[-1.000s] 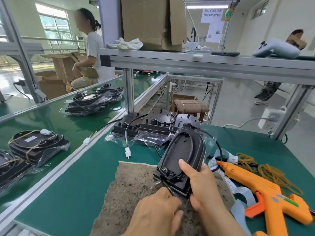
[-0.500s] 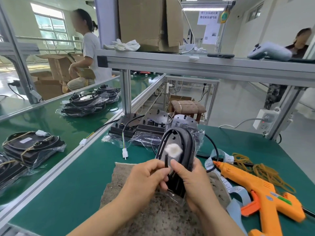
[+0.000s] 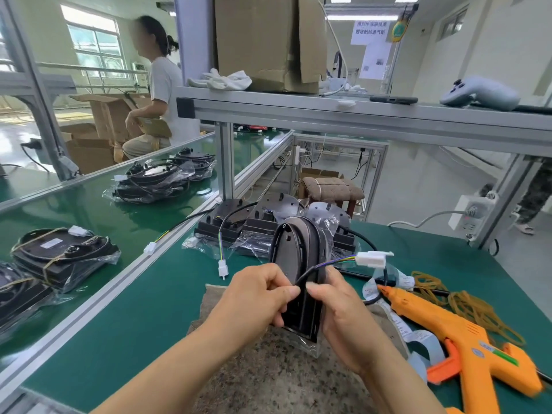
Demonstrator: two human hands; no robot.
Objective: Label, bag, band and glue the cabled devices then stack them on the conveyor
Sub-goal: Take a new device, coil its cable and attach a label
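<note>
While my left hand [image 3: 257, 297] pinches the black cable [image 3: 316, 268] and my right hand [image 3: 340, 318] grips the device [image 3: 298, 252], it stands upright over the speckled mat [image 3: 268, 377], white connector [image 3: 373, 259] sticking out rightward.

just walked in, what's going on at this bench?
A person stands a dark oval plastic device on end over a speckled brown mat. The left hand pinches its black cable, which ends in a white plastic connector pointing right; the right hand grips the device's edge. An orange glue gun and tan rubber bands lie untouched on the right. On the green conveyor belt at left sit bagged, banded devices.
</note>
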